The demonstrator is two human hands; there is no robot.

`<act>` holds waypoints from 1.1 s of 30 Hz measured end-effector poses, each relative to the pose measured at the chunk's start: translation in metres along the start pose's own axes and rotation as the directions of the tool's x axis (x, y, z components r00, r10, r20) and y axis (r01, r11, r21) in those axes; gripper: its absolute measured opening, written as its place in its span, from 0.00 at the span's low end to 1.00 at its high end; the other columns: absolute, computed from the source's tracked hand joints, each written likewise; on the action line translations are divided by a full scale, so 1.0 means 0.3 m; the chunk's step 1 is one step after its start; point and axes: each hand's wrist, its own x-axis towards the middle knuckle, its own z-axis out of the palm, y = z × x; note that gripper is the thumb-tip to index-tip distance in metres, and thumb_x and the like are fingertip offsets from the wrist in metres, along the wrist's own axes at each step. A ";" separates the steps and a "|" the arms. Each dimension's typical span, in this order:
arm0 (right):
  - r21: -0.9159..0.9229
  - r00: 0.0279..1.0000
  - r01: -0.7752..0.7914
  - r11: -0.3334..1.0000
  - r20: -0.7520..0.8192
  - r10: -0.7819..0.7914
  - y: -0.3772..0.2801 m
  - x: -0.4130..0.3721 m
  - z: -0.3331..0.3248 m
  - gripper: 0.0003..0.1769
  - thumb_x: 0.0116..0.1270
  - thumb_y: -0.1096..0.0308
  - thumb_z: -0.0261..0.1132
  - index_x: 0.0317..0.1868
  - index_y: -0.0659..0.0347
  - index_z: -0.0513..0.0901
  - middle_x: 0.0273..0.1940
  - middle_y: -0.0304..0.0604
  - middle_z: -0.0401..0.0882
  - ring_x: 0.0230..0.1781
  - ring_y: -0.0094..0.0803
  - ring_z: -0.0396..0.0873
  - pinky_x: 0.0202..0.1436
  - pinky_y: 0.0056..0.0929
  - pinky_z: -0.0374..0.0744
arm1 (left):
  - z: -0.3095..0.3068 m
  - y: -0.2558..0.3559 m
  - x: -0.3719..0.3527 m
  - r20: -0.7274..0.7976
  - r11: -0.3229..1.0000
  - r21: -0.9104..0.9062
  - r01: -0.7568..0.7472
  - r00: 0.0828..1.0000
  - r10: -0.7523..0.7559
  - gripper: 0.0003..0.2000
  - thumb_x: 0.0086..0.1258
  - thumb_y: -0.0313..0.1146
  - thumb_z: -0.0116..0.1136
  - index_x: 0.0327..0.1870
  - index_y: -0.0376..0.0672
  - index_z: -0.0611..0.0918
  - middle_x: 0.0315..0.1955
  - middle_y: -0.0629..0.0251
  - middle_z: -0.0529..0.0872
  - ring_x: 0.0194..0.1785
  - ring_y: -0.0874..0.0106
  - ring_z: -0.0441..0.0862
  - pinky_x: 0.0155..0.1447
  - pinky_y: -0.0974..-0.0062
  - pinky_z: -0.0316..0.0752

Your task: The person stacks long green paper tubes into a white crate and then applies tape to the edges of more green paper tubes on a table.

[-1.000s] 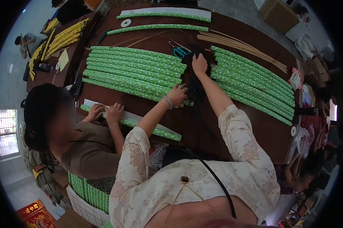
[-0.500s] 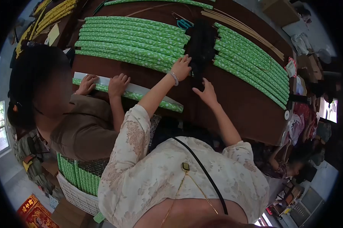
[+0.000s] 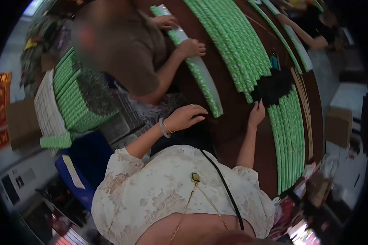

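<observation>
My left hand (image 3: 188, 117) is open, its slightly bent fingers stretched toward the near end of a green-patterned strip with a white edge (image 3: 204, 83). It holds nothing. My right hand (image 3: 256, 116) has thumb and fingers together at the lower edge of a black bundle (image 3: 275, 86). What sits between those fingertips is too small to make out. Green patterned rolls (image 3: 233, 49) lie side by side, their ends meeting the bundle. On its other side lies a second row of green rolls (image 3: 288, 143).
A co-worker (image 3: 131, 45) at my left presses both hands on the green strip. Thin tan strips (image 3: 303, 114) lie on the dark brown table (image 3: 233, 134). Behind the co-worker stands a white crate (image 3: 47, 102) of green rolls, near a blue bin (image 3: 88, 163). Another person (image 3: 310, 36) works across the table.
The view has swung left. My left hand has drawn back from the roll ends beside the black bundle. My right hand's fingers, spread before, have come together at the bundle's edge.
</observation>
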 end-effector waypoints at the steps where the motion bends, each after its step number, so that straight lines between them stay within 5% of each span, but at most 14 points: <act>1: -0.035 0.990 0.142 0.989 0.016 -0.141 0.040 0.030 0.045 0.17 0.66 0.67 0.56 0.51 0.68 0.76 0.41 0.54 0.78 0.42 0.46 0.75 0.46 0.34 0.73 | 0.009 -0.011 -0.084 -0.065 0.997 -0.013 0.070 0.995 -0.071 0.12 0.64 0.34 0.54 0.45 0.40 0.79 0.45 0.59 0.80 0.49 0.61 0.76 0.53 0.67 0.70; 3: -0.231 0.968 0.233 0.945 0.146 -0.203 0.069 0.073 0.086 0.15 0.64 0.67 0.58 0.47 0.69 0.78 0.39 0.55 0.78 0.41 0.47 0.75 0.45 0.35 0.73 | 0.019 -0.012 -0.233 -0.175 0.969 -0.074 0.235 0.954 -0.245 0.12 0.64 0.35 0.54 0.45 0.40 0.79 0.44 0.58 0.80 0.48 0.61 0.77 0.52 0.68 0.71; 4: -0.165 0.949 0.314 0.935 0.088 -0.304 0.084 0.081 0.101 0.16 0.63 0.64 0.60 0.44 0.70 0.79 0.40 0.56 0.77 0.41 0.49 0.75 0.45 0.37 0.73 | 0.029 -0.007 -0.301 -0.251 0.953 -0.074 0.293 0.920 -0.302 0.12 0.64 0.35 0.54 0.45 0.40 0.79 0.44 0.58 0.80 0.48 0.61 0.77 0.52 0.68 0.71; 6: -0.268 0.951 0.273 0.924 0.220 -0.217 0.080 0.094 0.074 0.22 0.62 0.56 0.61 0.46 0.70 0.78 0.42 0.57 0.76 0.44 0.51 0.73 0.46 0.40 0.73 | 0.069 0.000 -0.428 -0.332 0.895 -0.181 0.408 0.832 -0.446 0.13 0.64 0.36 0.54 0.45 0.39 0.79 0.43 0.57 0.80 0.47 0.60 0.77 0.52 0.67 0.71; 7: -0.300 0.973 0.161 0.940 0.205 -0.101 -0.037 0.047 0.022 0.25 0.62 0.53 0.59 0.45 0.70 0.79 0.36 0.58 0.77 0.40 0.50 0.75 0.44 0.41 0.73 | 0.089 -0.001 -0.479 -0.395 0.889 -0.172 0.423 0.798 -0.456 0.13 0.64 0.36 0.54 0.45 0.39 0.79 0.42 0.57 0.80 0.46 0.60 0.77 0.51 0.67 0.71; 10: -0.451 0.969 0.247 0.858 0.096 -0.228 -0.201 -0.071 -0.049 0.24 0.64 0.53 0.57 0.47 0.69 0.78 0.38 0.54 0.78 0.40 0.47 0.75 0.43 0.39 0.74 | 0.119 -0.002 -0.580 -0.434 0.834 -0.214 0.509 0.715 -0.548 0.13 0.64 0.36 0.54 0.44 0.39 0.79 0.41 0.57 0.81 0.46 0.60 0.77 0.51 0.68 0.71; 13: 0.004 0.831 0.557 0.831 -0.014 -0.556 -0.300 -0.136 -0.045 0.15 0.66 0.65 0.56 0.47 0.67 0.78 0.41 0.50 0.78 0.40 0.39 0.77 0.41 0.32 0.76 | 0.116 -0.005 -0.630 -0.492 0.808 -0.239 0.539 0.650 -0.579 0.12 0.64 0.36 0.54 0.44 0.39 0.79 0.40 0.58 0.81 0.46 0.61 0.77 0.51 0.68 0.71; 16: 0.481 0.846 0.337 0.810 0.222 -0.484 -0.528 -0.287 0.020 0.10 0.65 0.76 0.56 0.45 0.66 0.79 0.31 0.43 0.76 0.30 0.28 0.76 0.35 0.25 0.75 | 0.084 -0.009 -0.672 -0.553 0.815 -0.212 0.539 0.622 -0.555 0.12 0.63 0.36 0.54 0.44 0.39 0.79 0.42 0.58 0.80 0.48 0.61 0.76 0.52 0.68 0.71; 18: 0.593 0.620 0.513 0.621 0.244 -0.746 -0.651 -0.361 0.082 0.10 0.64 0.78 0.55 0.44 0.67 0.79 0.30 0.42 0.76 0.29 0.26 0.75 0.35 0.23 0.74 | 0.057 -0.024 -0.718 -0.591 0.820 -0.190 0.540 0.604 -0.534 0.12 0.63 0.36 0.53 0.44 0.39 0.79 0.42 0.58 0.80 0.48 0.61 0.76 0.53 0.68 0.70; 22: 0.781 0.241 0.234 0.579 0.531 -0.812 -0.959 -0.552 0.160 0.10 0.62 0.79 0.56 0.44 0.66 0.78 0.30 0.42 0.76 0.29 0.27 0.74 0.34 0.20 0.72 | 0.004 -0.084 -0.825 -0.600 0.805 -0.188 0.562 0.584 -0.547 0.12 0.65 0.35 0.53 0.46 0.39 0.78 0.44 0.57 0.80 0.48 0.60 0.77 0.51 0.69 0.71; 23: 0.776 0.253 0.241 0.583 0.529 -0.810 -1.014 -0.587 0.193 0.10 0.62 0.79 0.56 0.44 0.66 0.78 0.30 0.42 0.76 0.29 0.27 0.74 0.34 0.20 0.72 | -0.025 -0.105 -0.848 -0.580 0.779 -0.200 0.594 0.570 -0.583 0.12 0.65 0.35 0.53 0.46 0.39 0.78 0.44 0.57 0.80 0.48 0.60 0.77 0.51 0.69 0.71; 25: 0.799 0.047 0.240 0.551 0.557 -0.829 -1.118 -0.654 0.261 0.10 0.62 0.78 0.57 0.43 0.64 0.79 0.30 0.43 0.76 0.29 0.28 0.75 0.34 0.20 0.72 | -0.080 -0.153 -0.891 -0.598 0.799 -0.227 0.557 0.568 -0.566 0.12 0.64 0.34 0.54 0.45 0.39 0.78 0.43 0.57 0.80 0.48 0.60 0.76 0.52 0.69 0.71; 28: 0.798 0.001 0.292 0.527 0.550 -0.835 -1.274 -0.745 0.351 0.09 0.63 0.77 0.57 0.43 0.64 0.79 0.30 0.41 0.76 0.29 0.23 0.75 0.33 0.18 0.72 | -0.214 -0.242 -0.959 -0.638 0.842 -0.222 0.493 0.579 -0.507 0.12 0.62 0.33 0.54 0.44 0.38 0.78 0.41 0.57 0.80 0.48 0.60 0.76 0.52 0.69 0.70; 33: 0.820 0.001 0.388 0.422 0.457 -0.889 -1.443 -0.884 0.568 0.10 0.62 0.67 0.59 0.42 0.59 0.80 0.35 0.43 0.79 0.36 0.38 0.78 0.36 0.29 0.75 | -0.477 -0.350 -1.018 -0.642 0.865 -0.197 0.462 0.606 -0.470 0.11 0.61 0.30 0.55 0.44 0.38 0.78 0.42 0.53 0.80 0.47 0.56 0.77 0.49 0.67 0.71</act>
